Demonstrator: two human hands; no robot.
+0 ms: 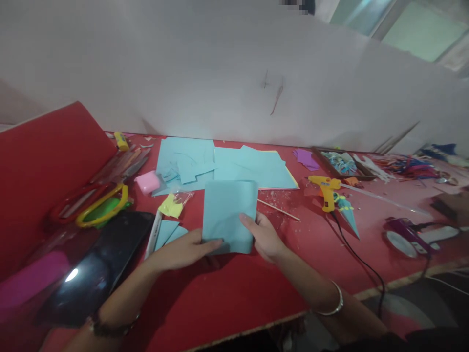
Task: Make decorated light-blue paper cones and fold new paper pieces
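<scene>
A light blue paper sheet is held up over the red table, its face toward the camera. My left hand grips its lower left edge, thumb on the front and fingers behind. On the right edge, my right hand pinches the sheet with the thumb on its face. Behind it lie more blue sheets and blue scraps. Cut blue pieces and a white pen are left of my left hand.
Scissors with yellow handles and a dark glossy object lie left. At right are a yellow glue gun with its cord, a blue cone and a purple device. A thin stick lies behind my right hand.
</scene>
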